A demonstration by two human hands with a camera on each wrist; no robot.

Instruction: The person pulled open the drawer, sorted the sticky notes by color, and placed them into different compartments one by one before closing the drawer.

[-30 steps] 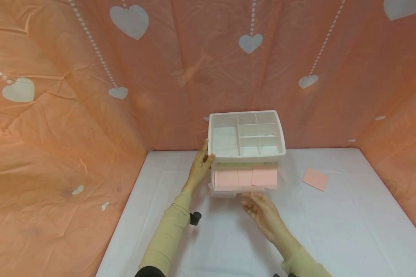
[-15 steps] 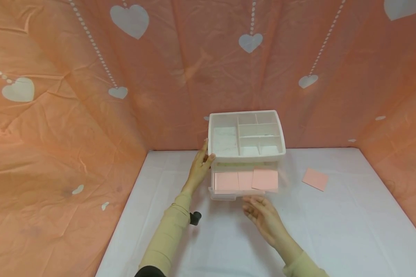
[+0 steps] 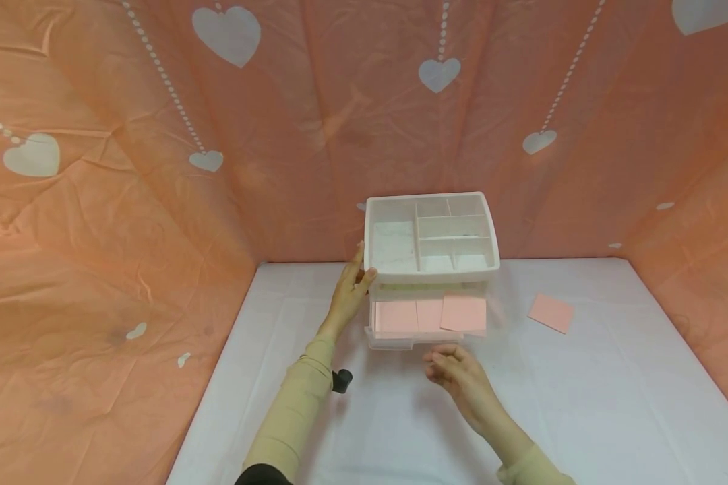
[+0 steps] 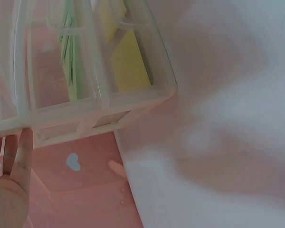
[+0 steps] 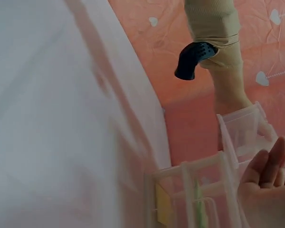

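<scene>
A plastic drawer organizer (image 3: 394, 246) with a divided white top tray stands at the back of the table. Its clear upper drawer (image 3: 391, 342) is pulled out toward me and holds several pink paper squares (image 3: 397, 316); the rightmost lies raised over its neighbour. My left hand (image 3: 347, 296) rests against the organizer's left side, thumb near the front corner and fingers stretched along the wall. Just in front of the drawer is my right hand (image 3: 464, 384), its fingers loosely bent and nothing visible in them. Through the lower drawers, green paper (image 4: 71, 57) and yellow paper (image 4: 128, 66) show.
A single pink paper square (image 3: 551, 313) lies on the white tabletop (image 3: 582, 404), right of the organizer. An orange backdrop (image 3: 315, 135) with white hearts rises behind and at both sides. A black wrist-worn device (image 3: 342, 381) sticks out from the left sleeve.
The upper drawer has come slightly further out toward me, with the paper squares in it. My right hand has drawn back a little and its fingers bend more. The left hand has stayed still.
</scene>
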